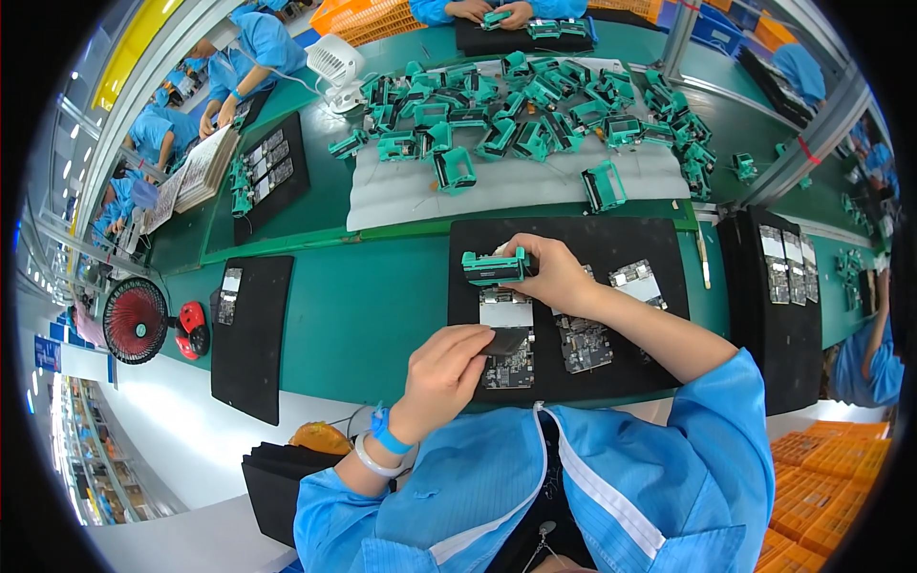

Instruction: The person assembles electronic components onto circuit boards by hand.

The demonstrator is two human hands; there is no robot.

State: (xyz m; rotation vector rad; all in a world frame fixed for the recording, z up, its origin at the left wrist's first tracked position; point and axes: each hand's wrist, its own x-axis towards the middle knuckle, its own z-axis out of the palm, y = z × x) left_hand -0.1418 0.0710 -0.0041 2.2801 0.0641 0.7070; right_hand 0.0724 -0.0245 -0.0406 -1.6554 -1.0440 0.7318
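My right hand (549, 272) grips a teal plastic frame (494, 268) with a black strip along its front, held over the top end of a circuit board. Below it, my left hand (444, 374) pinches a dark, flat piece (510, 341) that lies across the middle of that circuit board (509, 371). Two more circuit boards rest on the black mat (478, 239): one circuit board (585, 344) beneath my right wrist, partly covered, and another board (637, 282) with a white patch beyond my forearm.
Many teal frames (521, 138) lie heaped on a white foam sheet (401, 196) ahead. At left are a black mat (250, 353) with one board, a red-black fan (136, 320) and a white fan (334, 65). Right stands a metal post (812, 148). Co-workers sit around the bench.
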